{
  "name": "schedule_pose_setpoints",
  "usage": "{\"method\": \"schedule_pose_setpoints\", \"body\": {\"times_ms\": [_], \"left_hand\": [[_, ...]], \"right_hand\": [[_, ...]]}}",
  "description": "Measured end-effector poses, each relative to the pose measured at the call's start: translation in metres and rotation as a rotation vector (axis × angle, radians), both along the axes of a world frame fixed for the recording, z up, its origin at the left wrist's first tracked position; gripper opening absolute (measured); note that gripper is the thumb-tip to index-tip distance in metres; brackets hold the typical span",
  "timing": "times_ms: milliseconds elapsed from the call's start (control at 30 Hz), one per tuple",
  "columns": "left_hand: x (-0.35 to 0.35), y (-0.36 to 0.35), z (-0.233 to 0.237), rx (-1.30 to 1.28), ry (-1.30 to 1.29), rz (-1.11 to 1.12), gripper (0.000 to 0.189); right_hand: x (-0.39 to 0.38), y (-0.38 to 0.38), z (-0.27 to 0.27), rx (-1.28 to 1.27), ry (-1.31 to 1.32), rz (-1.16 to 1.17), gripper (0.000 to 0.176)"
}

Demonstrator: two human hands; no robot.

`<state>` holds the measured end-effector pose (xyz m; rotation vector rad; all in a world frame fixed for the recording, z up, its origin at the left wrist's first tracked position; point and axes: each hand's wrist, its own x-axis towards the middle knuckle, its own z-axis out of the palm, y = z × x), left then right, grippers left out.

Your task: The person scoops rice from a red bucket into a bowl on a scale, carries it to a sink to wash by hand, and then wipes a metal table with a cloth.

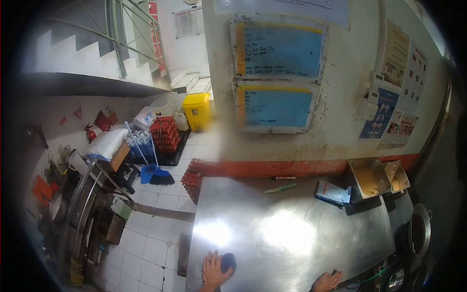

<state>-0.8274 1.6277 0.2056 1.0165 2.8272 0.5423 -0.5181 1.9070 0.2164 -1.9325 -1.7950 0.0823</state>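
On the steel table [253,204], near its left front corner, my left hand [214,269] lies with its fingers spread. A dark round thing [228,263] touches its right side, partly under the palm; whether it is a cloth or a pad is too small to tell. My right hand [327,281] rests at the front edge of the table, its fingers apart and nothing visible in them. Farther back on the tabletop lies a knife with a pale green handle [287,187].
A blue and white packet [333,192] and a metal container of yellowish powder [368,179] stand at the back right. A large pan [419,231] is beyond the right edge. Red egg trays [192,184] stand behind the left corner; a blue broom [160,175] is on the floor.
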Motion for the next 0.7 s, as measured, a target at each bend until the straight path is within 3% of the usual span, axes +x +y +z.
{"method": "schedule_pose_setpoints", "body": {"times_ms": [433, 700], "left_hand": [[0.000, 0.000, 0.001, 0.013, 0.009, -0.004, 0.069], [0.000, 0.000, 0.000, 0.032, 0.015, -0.001, 0.069]], "right_hand": [[0.001, 0.000, 0.003, -0.041, 0.058, 0.010, 0.039], [0.004, 0.004, -0.006, 0.015, -0.086, 0.021, 0.036]]}}
